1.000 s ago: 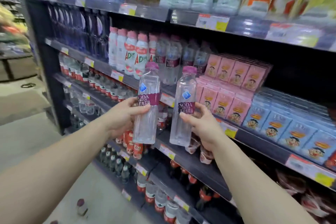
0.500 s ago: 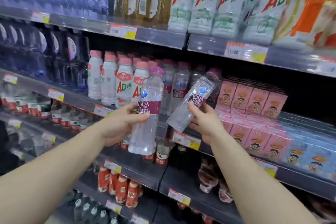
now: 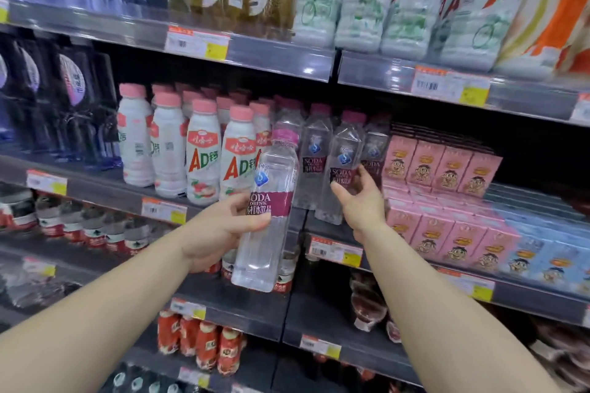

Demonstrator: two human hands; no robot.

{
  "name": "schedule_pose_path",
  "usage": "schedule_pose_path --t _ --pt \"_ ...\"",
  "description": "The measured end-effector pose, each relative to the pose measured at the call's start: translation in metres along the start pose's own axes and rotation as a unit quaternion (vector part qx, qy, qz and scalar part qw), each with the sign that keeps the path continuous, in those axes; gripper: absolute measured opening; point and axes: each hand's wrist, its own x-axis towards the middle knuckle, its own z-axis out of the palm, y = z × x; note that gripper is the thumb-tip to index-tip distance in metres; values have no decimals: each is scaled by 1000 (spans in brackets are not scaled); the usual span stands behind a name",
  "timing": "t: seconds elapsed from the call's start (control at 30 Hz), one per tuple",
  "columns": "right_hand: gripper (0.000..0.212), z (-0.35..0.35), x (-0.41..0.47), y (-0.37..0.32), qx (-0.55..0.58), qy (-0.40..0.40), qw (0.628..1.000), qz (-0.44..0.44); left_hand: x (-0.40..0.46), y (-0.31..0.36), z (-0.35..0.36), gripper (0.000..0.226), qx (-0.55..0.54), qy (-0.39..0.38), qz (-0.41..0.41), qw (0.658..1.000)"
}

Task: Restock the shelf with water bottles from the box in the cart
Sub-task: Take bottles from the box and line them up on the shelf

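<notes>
Both arms (image 3: 95, 313) were bare right up to the frame edge, no sleeves, hands (image 3: 217, 233) had no rings or gloves.

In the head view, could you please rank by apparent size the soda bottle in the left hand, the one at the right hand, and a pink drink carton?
1. Left-hand soda bottle, nearest the camera.
2. Right-hand soda bottle.
3. Pink drink carton.

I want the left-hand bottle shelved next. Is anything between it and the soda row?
Partly. The right hand holds a front bottle standing at the shelf edge, and soda bottles fill the row beside it. The bottle in the left hand faces no visible open slot.
</notes>
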Motion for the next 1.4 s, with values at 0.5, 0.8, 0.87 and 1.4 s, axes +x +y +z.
schedule_pose_path --t 0.5,0.8,0.87,1.4 --pt "63 9 13 15 -111 -21 992 55 8 -15 3 49 -20 -24 -29 999" --pt "65 8 8 5 -125 -36 988 89 12 -15 12 79 -13 -29 -24 999" --pt "68 6 -3 -3 -103 -27 990 90 15 -16 16 103 -8 -28 -17 999" --pt "82 -86 -4 -78 -209 -180 950 -144 78 4 94 54 39 -5 69 997"
